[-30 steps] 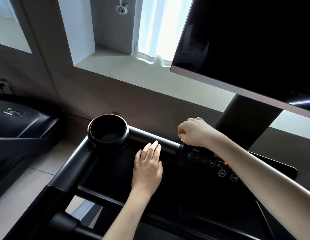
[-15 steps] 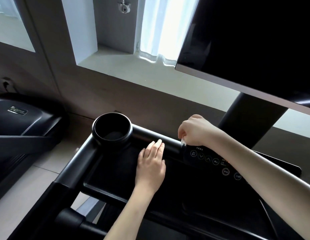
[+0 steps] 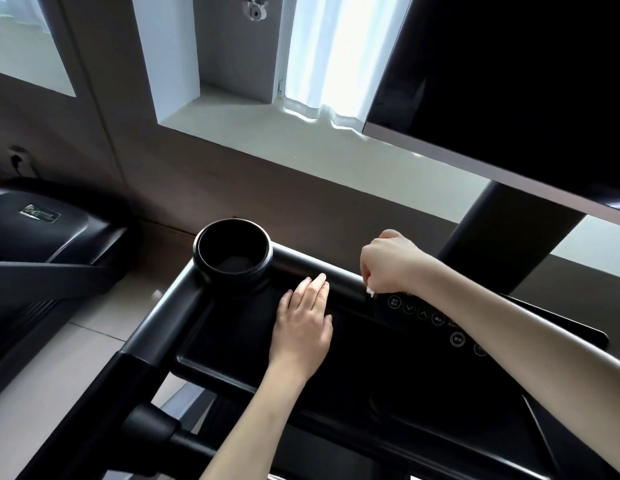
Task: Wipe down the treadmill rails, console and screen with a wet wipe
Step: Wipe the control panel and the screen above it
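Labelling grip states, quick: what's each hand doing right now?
Left hand: open, flat on console.
Right hand: closed on wet wipe.

Your left hand (image 3: 303,329) lies flat on the black console tray (image 3: 232,336), cup holder (image 3: 232,261) at its far-left corner.

One head-worn wide-angle view looks forward and down, close over the matte black treadmill console (image 3: 232,334), with the glossy dark screen (image 3: 509,81) at one o'clock.
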